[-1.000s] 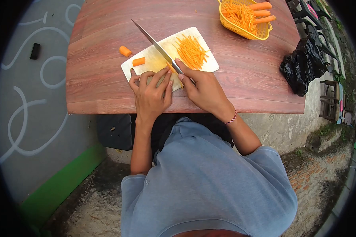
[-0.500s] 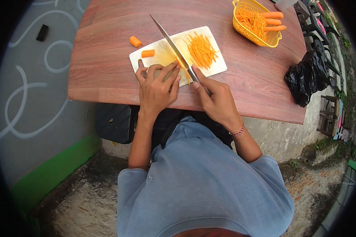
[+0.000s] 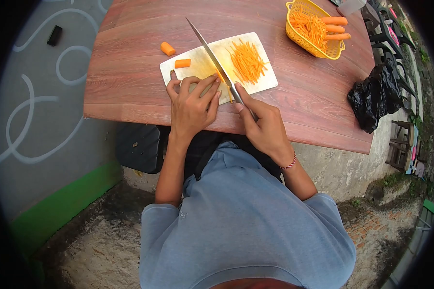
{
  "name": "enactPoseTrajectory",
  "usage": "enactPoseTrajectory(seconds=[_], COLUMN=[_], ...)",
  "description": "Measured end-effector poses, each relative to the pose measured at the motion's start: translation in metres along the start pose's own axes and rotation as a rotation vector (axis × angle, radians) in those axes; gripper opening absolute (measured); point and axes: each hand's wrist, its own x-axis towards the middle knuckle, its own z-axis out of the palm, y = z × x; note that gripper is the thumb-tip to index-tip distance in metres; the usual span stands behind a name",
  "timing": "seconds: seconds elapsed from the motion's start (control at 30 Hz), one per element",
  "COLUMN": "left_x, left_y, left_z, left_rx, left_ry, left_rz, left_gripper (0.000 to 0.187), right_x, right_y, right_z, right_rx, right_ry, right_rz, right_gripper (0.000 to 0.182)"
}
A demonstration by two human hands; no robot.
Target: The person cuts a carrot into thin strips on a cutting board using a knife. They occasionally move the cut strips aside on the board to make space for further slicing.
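Observation:
My right hand (image 3: 265, 123) is closed around the handle of a long kitchen knife (image 3: 209, 49), whose blade slants up and left across the white cutting board (image 3: 197, 77). Beside the blade, the bent fingertips of my left hand (image 3: 191, 107) press on a small carrot piece (image 3: 219, 75), mostly hidden under the fingers and knife. To the right of the knife lies a heap of carrot strips (image 3: 248, 62). One carrot chunk (image 3: 182, 63) sits on the board's left part, and another chunk (image 3: 168, 48) rests on the table just beyond the board's edge.
A yellow plastic basket (image 3: 315, 49) at the far right of the wooden table (image 3: 130, 82) holds carrot strips and several whole carrots (image 3: 335, 29). A black plastic bag (image 3: 375, 98) lies at the right edge. Dark chairs (image 3: 388, 38) stand beyond it.
The view has shifted slightly. Both hands, the knife and the carrot pieces keep nearly the same places on the board.

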Motion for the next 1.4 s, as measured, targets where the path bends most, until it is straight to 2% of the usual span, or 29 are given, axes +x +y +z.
enactPoseTrajectory(seconds=[0.2,0.27,0.4,0.67,1.1,1.4], left_x=[-0.001,-0.001,0.000,0.001,-0.001,-0.002], left_y=[-0.001,-0.001,-0.002,-0.001,-0.002,-0.002], left_z=[0.001,0.001,0.001,-0.001,0.002,0.004], left_rx=[-0.016,-0.009,-0.007,-0.005,-0.001,0.003], left_ry=[-0.011,-0.012,-0.008,-0.021,-0.006,0.006], left_rz=[-0.006,-0.006,0.004,0.003,0.012,0.006], left_gripper=[0.030,0.030,0.030,0.029,0.027,0.028], right_x=[-0.001,-0.003,-0.003,-0.007,-0.011,-0.015], right_y=[-0.004,0.004,-0.001,0.003,-0.001,-0.002], right_z=[0.001,0.009,0.008,0.017,0.029,0.039], right_rx=[0.007,0.063,0.042,-0.075,-0.184,-0.317], right_ry=[-0.028,0.055,0.028,0.064,0.086,0.102], right_rz=[0.061,-0.029,0.008,-0.097,-0.084,-0.088], right_gripper=[0.046,0.047,0.048,0.049,0.048,0.057])
